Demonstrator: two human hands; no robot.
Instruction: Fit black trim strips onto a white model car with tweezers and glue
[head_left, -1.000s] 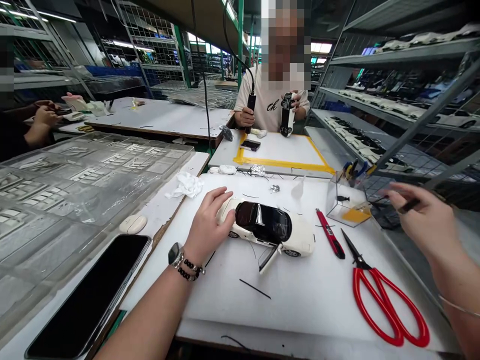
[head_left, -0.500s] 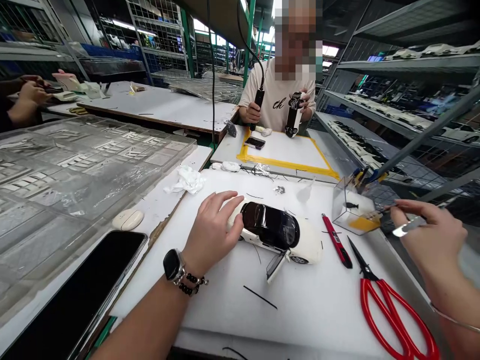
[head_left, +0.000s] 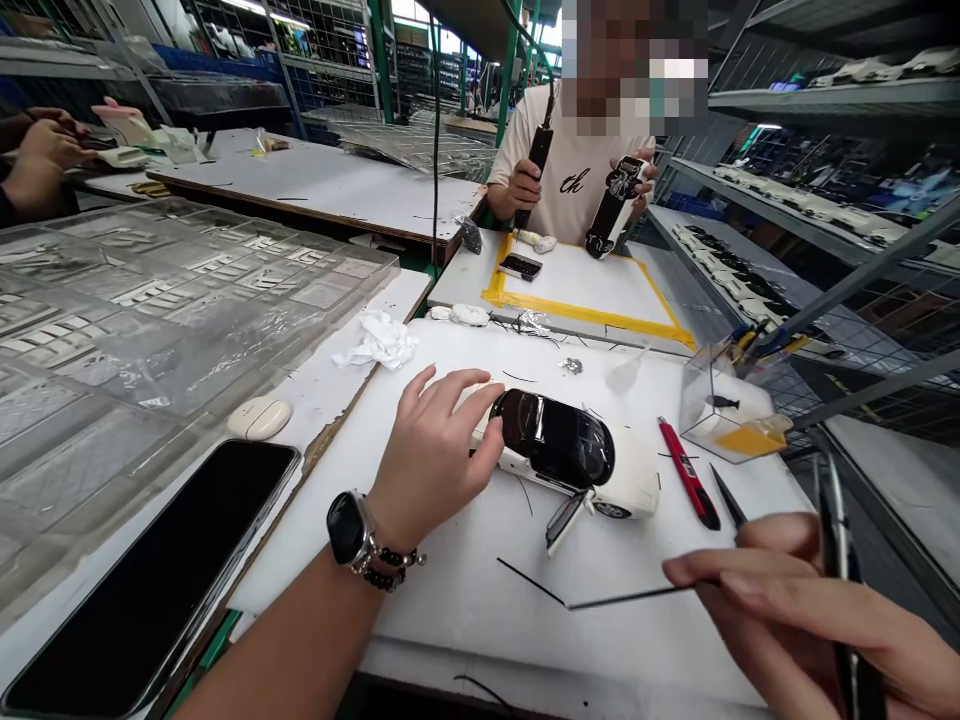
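A white model car (head_left: 637, 470) with a black roof stands on the white work surface (head_left: 450, 610). Its near door (head_left: 568, 522) is swung out. My left hand (head_left: 442, 435) is curved around the car's rear end, thumb at the near side and fingers over the top. In the right foreground my right hand (head_left: 795, 610) has its fingers closed on a thin dark rod (head_left: 637, 597); its exact kind is unclear. The rod's tip meets the end of a thin black strip (head_left: 531, 582). Metal tweezers (head_left: 834, 520) are also in this hand, partly hidden by the fingers.
A red utility knife (head_left: 688, 475) and scissors (head_left: 726, 492), mostly hidden, lie to the right. Behind them is a clear tool box (head_left: 727, 405). A phone (head_left: 161, 570) and compartment tray (head_left: 360, 268) are left. Opposite, a person (head_left: 574, 180) holds another model car (head_left: 616, 205).
My right hand has moved from beside the tool box to the near right, bringing the rod's tip to the black strip. It now covers the scissors' handles. My left hand stays at the car's rear.
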